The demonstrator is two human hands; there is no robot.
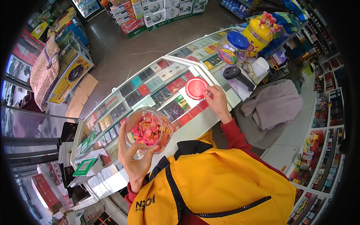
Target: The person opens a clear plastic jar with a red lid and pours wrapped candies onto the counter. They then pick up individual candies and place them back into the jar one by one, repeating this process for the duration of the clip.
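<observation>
My left hand [135, 159] is wrapped round the side of a clear round jar [149, 109], mouth up and uncovered. Inside lie many small pink and red wrapped candies [148, 129]. To the right, my right hand [216, 100] pinches the near edge of a round red lid [196, 88] between thumb and fingers. The lid is over the glass-topped counter [183, 138]; whether it rests on the glass cannot be told. Part of the jar's left wall is hidden behind my left fingers.
Flat packs sit under the counter glass. At the right stand a black handheld scanner [238, 77], a blue-lidded jar [237, 40] and a yellow lollipop tub [258, 34]. A green-framed code stand [85, 166] is at the left. A chair with a grey cloth [275, 103] stands beside me.
</observation>
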